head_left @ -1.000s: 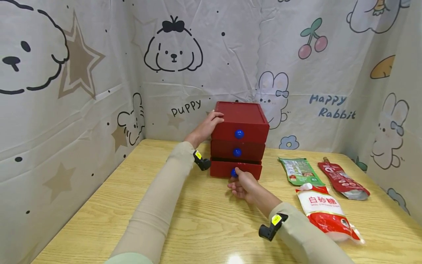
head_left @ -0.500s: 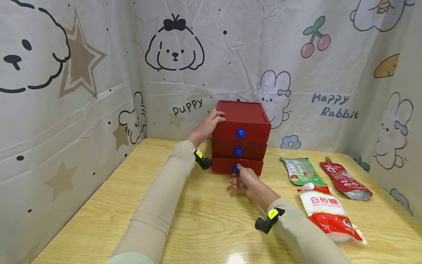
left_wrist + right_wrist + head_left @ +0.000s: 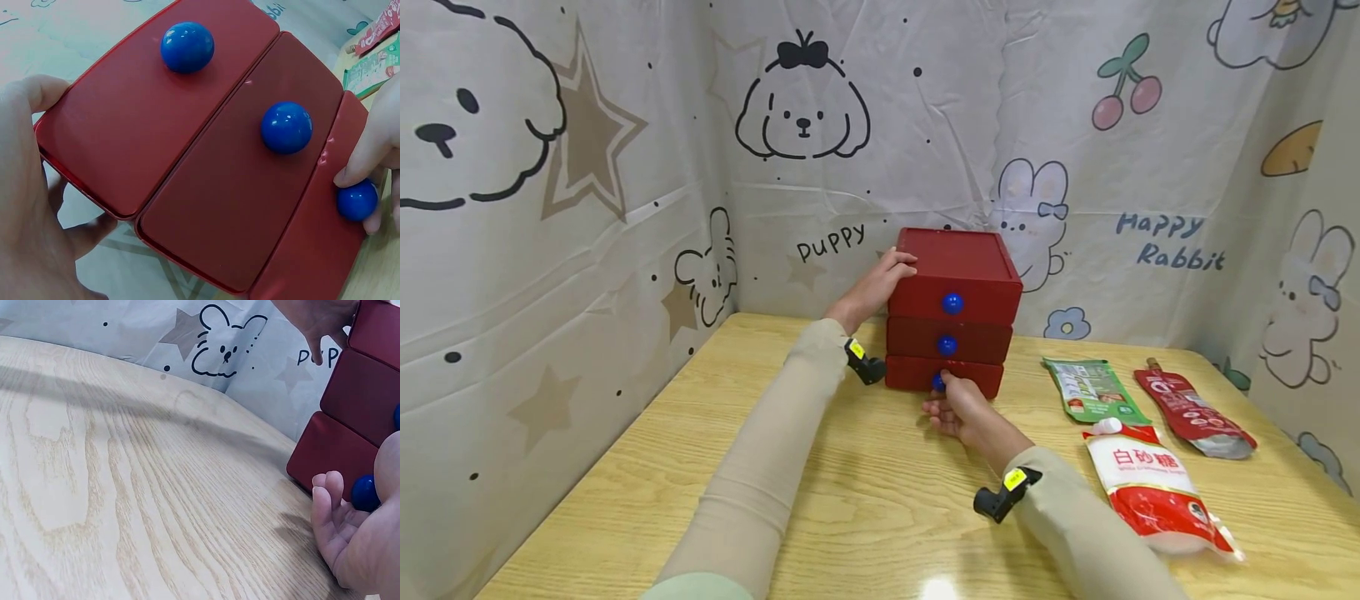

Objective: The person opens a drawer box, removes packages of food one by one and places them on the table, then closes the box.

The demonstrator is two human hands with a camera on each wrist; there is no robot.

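A small red drawer cabinet (image 3: 958, 254) with stacked drawers stands at the back of the table, a blue knob on each drawer front. My left hand (image 3: 877, 287) holds its upper left corner, some fingers over the top edge and others along the side, as the left wrist view shows. With thumb above and a finger below, my right hand (image 3: 966, 417) pinches the lowest blue knob (image 3: 357, 200). The bottom drawer (image 3: 910, 374) sits flush under the middle drawer (image 3: 219, 181). The top drawer (image 3: 156, 119) is also closed.
To the right on the wooden table (image 3: 850, 517) lie a green packet (image 3: 1093, 392), a red spouted pouch (image 3: 1197, 414) and a red and white bag of white granulated sugar (image 3: 1157, 492). A patterned cloth (image 3: 925, 125) hangs right behind the cabinet.
The bottom drawer, which stood partly out a second ago, has slid back into the cabinet, pushed by my right hand at its knob. My left hand has stayed on the cabinet's corner.
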